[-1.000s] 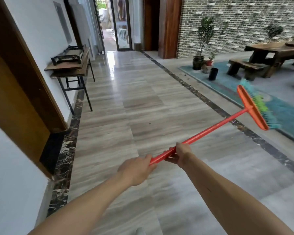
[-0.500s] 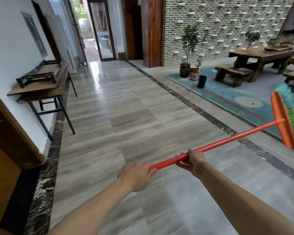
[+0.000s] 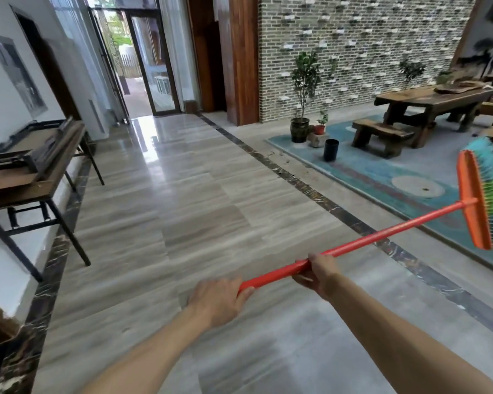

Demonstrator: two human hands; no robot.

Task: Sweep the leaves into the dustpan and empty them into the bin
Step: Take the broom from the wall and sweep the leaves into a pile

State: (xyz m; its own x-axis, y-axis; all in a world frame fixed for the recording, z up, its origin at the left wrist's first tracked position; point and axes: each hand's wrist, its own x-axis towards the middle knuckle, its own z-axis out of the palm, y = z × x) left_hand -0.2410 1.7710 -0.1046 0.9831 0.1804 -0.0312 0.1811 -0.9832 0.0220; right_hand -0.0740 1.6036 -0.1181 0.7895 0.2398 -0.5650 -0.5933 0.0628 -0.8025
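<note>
Both hands grip my orange broom [image 3: 353, 245], left hand [image 3: 218, 301] at the handle's end, right hand [image 3: 320, 273] further along, carrying its head raised toward the leaves [image 3: 278, 160] beside the black bin [image 3: 330, 149].

head-worn view, forward-down, wide hallway floor [image 3: 182, 223]

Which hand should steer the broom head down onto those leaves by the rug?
Right hand: it grips the broom further along, nearer the head and leaves. The left hand holds the end.
</note>
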